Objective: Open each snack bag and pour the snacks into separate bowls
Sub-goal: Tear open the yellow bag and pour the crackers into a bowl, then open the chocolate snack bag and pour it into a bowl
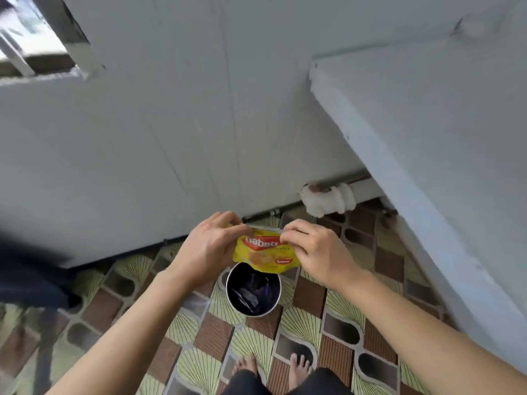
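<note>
One snack bag (pixel 265 252); one metal container (pixel 253 290); two hands (pixel 211 246) (pixel 312 250); two feet (pixel 246 366) (pixel 298 367).

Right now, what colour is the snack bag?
The snack bag is yellow with a red label, in the head view.

The round container (pixel 227 289) is bare metal with a bright polished rim. The crumpled wrappers (pixel 251 292) inside it look like dark glossy film. Just above it, my snack bag (pixel 265 253) is shiny yellow plastic, creased. Under it the floor covering (pixel 199 332) looks like smooth printed vinyl, and behind it the wall (pixel 171 124) is matt painted.
</note>
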`<act>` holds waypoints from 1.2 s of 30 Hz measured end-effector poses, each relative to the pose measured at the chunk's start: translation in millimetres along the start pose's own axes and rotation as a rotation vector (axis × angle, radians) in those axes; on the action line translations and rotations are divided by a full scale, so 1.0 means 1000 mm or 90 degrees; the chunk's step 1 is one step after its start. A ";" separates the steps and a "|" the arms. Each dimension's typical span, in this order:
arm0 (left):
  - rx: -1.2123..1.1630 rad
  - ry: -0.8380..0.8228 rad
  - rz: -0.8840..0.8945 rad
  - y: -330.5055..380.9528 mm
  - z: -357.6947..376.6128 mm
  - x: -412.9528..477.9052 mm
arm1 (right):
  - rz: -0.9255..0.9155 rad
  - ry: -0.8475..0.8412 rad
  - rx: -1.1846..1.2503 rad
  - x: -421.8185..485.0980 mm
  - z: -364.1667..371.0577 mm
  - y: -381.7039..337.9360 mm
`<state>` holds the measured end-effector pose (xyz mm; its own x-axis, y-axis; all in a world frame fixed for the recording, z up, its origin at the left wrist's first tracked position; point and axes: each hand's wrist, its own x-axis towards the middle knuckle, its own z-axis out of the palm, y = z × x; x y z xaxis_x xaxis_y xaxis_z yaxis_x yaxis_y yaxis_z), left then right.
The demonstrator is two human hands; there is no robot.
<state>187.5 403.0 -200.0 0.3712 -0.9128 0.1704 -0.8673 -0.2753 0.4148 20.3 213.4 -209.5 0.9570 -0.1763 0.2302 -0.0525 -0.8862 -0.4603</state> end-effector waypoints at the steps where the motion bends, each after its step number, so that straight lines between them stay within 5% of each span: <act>1: -0.002 -0.002 -0.017 -0.011 0.021 -0.004 | 0.012 -0.014 0.011 -0.001 0.020 0.011; 11: -0.017 -0.099 -0.127 -0.118 0.228 -0.041 | 0.078 -0.136 0.095 -0.037 0.230 0.120; 17: -0.044 -0.235 -0.159 -0.136 0.255 -0.049 | 0.124 -0.231 0.113 -0.053 0.261 0.136; 21: -0.011 -0.289 -0.160 -0.121 0.216 -0.032 | 0.132 -0.240 0.092 -0.040 0.220 0.116; 28: 0.067 -0.145 -0.088 -0.018 0.051 0.037 | 0.103 -0.112 0.068 0.005 0.055 0.041; 36: 0.084 0.038 0.121 0.143 -0.136 0.111 | 0.148 0.126 0.050 0.001 -0.181 -0.042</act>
<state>149.8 303.4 -0.3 0.2130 -0.9333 0.2891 -0.9578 -0.1410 0.2506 -28.1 173.4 -34.9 0.8473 -0.4575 0.2698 -0.2344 -0.7780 -0.5830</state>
